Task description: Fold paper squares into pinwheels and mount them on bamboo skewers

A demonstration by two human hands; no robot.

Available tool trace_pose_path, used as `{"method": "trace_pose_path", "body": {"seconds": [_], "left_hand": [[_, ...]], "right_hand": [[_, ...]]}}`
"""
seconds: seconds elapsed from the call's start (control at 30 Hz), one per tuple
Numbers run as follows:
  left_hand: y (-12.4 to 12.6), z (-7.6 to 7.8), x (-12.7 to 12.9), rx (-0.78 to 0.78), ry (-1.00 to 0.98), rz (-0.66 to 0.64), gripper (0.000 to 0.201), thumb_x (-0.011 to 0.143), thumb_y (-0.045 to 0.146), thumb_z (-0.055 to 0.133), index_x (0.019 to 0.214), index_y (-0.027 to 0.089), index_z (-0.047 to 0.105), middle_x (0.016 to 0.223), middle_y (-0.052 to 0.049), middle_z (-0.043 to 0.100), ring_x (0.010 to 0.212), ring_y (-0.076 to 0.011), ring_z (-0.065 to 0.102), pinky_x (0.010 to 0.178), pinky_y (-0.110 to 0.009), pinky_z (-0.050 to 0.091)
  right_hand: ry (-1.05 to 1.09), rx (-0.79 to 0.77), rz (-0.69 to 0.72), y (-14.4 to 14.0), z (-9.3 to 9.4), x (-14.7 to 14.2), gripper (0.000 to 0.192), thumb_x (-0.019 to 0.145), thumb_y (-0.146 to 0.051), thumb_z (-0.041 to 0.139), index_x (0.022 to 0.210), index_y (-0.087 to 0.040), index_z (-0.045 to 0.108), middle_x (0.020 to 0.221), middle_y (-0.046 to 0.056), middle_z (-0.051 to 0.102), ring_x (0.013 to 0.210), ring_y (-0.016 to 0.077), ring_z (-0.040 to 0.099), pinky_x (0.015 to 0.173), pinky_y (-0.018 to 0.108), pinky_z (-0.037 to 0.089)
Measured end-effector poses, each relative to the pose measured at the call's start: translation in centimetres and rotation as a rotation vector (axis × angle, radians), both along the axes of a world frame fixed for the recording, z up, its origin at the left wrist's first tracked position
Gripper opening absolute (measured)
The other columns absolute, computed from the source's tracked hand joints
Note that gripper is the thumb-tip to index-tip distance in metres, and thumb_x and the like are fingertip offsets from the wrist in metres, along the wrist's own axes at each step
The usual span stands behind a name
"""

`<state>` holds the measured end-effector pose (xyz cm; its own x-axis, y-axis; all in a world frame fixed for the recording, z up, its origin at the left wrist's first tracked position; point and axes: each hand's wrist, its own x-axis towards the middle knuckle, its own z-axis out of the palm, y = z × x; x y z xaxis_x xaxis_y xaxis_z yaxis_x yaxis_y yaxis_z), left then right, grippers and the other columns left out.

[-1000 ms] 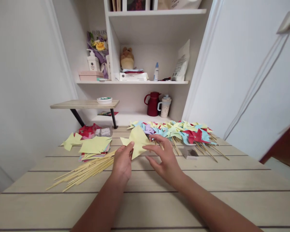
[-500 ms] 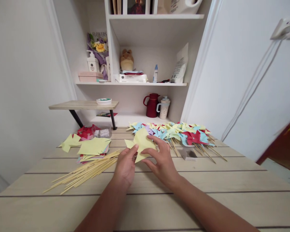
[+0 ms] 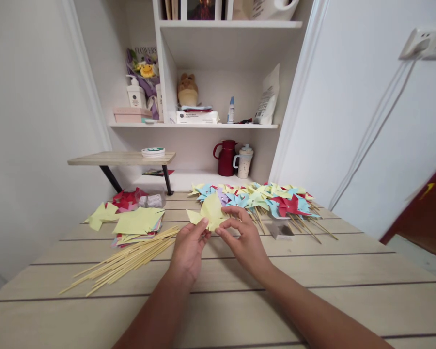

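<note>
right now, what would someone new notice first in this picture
Both hands meet at the middle of the pale wooden table, the left hand and right hand pinching a folded yellow paper piece. Just behind lies a heap of red, blue and yellow paper pinwheels on sticks. To the left, a bundle of thin bamboo sticks fans out below a stack of yellow paper squares.

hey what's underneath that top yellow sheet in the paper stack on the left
Under the yellow sheet, edges of more cut sheets show: yellow, pink, blue. They rest on the wooden table. How many sheets lie beneath is covered.
</note>
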<state>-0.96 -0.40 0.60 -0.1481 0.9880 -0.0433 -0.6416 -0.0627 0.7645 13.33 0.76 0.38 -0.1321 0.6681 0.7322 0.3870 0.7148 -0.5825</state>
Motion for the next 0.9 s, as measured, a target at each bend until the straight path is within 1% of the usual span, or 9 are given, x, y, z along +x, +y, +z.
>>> {"method": "trace_pose_path", "body": {"seconds": [0.07, 0.17, 0.23, 0.3, 0.4, 0.47, 0.67, 0.8, 0.9], "left_hand": [[0.0, 0.1, 0.0, 0.007, -0.006, 0.006, 0.024, 0.066, 0.027, 0.086, 0.074, 0.011, 0.07, 0.082, -0.007, 0.074, 0.072, -0.0122, 0.064, 0.072, -0.024, 0.052], [0.0, 0.3, -0.1, 0.0, -0.017, -0.006, 0.023, 0.066, 0.025, 0.085, 0.074, 0.011, 0.07, 0.08, -0.008, 0.074, 0.074, -0.0138, 0.066, 0.076, -0.025, 0.053], [0.0, 0.4, -0.2, -0.018, -0.025, -0.02, 0.022, 0.067, 0.024, 0.085, 0.075, 0.011, 0.07, 0.081, -0.009, 0.075, 0.077, -0.0156, 0.068, 0.078, -0.026, 0.054], [0.0, 0.5, -0.2, -0.035, -0.033, -0.035, 0.021, 0.067, 0.022, 0.085, 0.079, 0.011, 0.071, 0.086, -0.01, 0.076, 0.078, -0.0167, 0.069, 0.079, -0.027, 0.055], [0.1, 0.4, -0.3, -0.055, -0.028, -0.063, 0.023, 0.069, 0.02, 0.084, 0.086, 0.011, 0.072, 0.093, -0.012, 0.076, 0.079, -0.017, 0.07, 0.076, -0.026, 0.056], [0.1, 0.3, -0.3, -0.065, -0.012, -0.087, 0.024, 0.069, 0.021, 0.084, 0.087, 0.011, 0.072, 0.093, -0.012, 0.076, 0.079, -0.0172, 0.069, 0.074, -0.026, 0.056], [0.3, -0.2, -0.5, -0.104, 0.043, -0.156, 0.02, 0.065, 0.018, 0.084, 0.073, 0.013, 0.067, 0.085, -0.011, 0.075, 0.077, -0.0178, 0.069, 0.071, -0.026, 0.055], [0.5, -0.5, -0.7, -0.136, 0.07, -0.182, 0.022, 0.064, 0.015, 0.084, 0.066, 0.015, 0.062, 0.079, -0.01, 0.074, 0.072, -0.0167, 0.068, 0.068, -0.026, 0.054], [0.6, -0.4, -0.8, -0.146, 0.076, -0.195, 0.022, 0.063, 0.017, 0.085, 0.068, 0.014, 0.063, 0.078, -0.009, 0.074, 0.072, -0.0172, 0.068, 0.067, -0.026, 0.053]], "right_hand": [[0.006, -0.004, 0.028, 0.0, 0.1, 0.1, 0.013, 0.084, -0.032, 0.069, 0.075, -0.023, 0.069, 0.12, 0.009, 0.058, 0.116, 0.0281, 0.055, 0.101, 0.049, 0.041], [0.028, 0.016, 0.076, 0.1, 0.6, 0.8, 0.008, 0.088, -0.032, 0.066, 0.089, -0.026, 0.072, 0.123, 0.008, 0.055, 0.119, 0.0261, 0.053, 0.103, 0.046, 0.043], [0.032, 0.044, 0.087, 0.3, 1.1, 1.6, 0.015, 0.092, -0.028, 0.058, 0.1, -0.029, 0.071, 0.125, 0.008, 0.053, 0.12, 0.0245, 0.053, 0.104, 0.046, 0.043], [-0.018, 0.075, 0.103, 0.7, 1.5, 2.5, 0.022, 0.093, -0.023, 0.055, 0.105, -0.03, 0.071, 0.128, 0.008, 0.051, 0.123, 0.0242, 0.052, 0.105, 0.046, 0.044], [-0.122, 0.093, 0.144, 1.4, 2.0, 3.5, 0.028, 0.093, -0.018, 0.053, 0.103, -0.033, 0.074, 0.13, 0.007, 0.051, 0.127, 0.0245, 0.048, 0.107, 0.048, 0.043], [-0.156, 0.081, 0.185, 1.7, 2.1, 3.9, 0.031, 0.093, -0.017, 0.051, 0.1, -0.033, 0.076, 0.129, 0.007, 0.053, 0.126, 0.0239, 0.05, 0.105, 0.048, 0.045], [-0.209, -0.028, 0.292, 2.2, 2.0, 4.5, 0.031, 0.094, -0.017, 0.051, 0.1, -0.034, 0.076, 0.123, 0.005, 0.057, 0.114, 0.0192, 0.058, 0.096, 0.041, 0.051], [-0.227, -0.052, 0.281, 2.3, 1.8, 4.7, 0.029, 0.092, -0.017, 0.055, 0.107, -0.033, 0.074, 0.12, 0.005, 0.057, 0.111, 0.0191, 0.059, 0.093, 0.04, 0.052], [-0.236, -0.055, 0.293, 2.3, 1.8, 4.8, 0.026, 0.089, -0.017, 0.061, 0.104, -0.034, 0.075, 0.123, 0.004, 0.057, 0.113, 0.0203, 0.058, 0.096, 0.041, 0.051]]}}
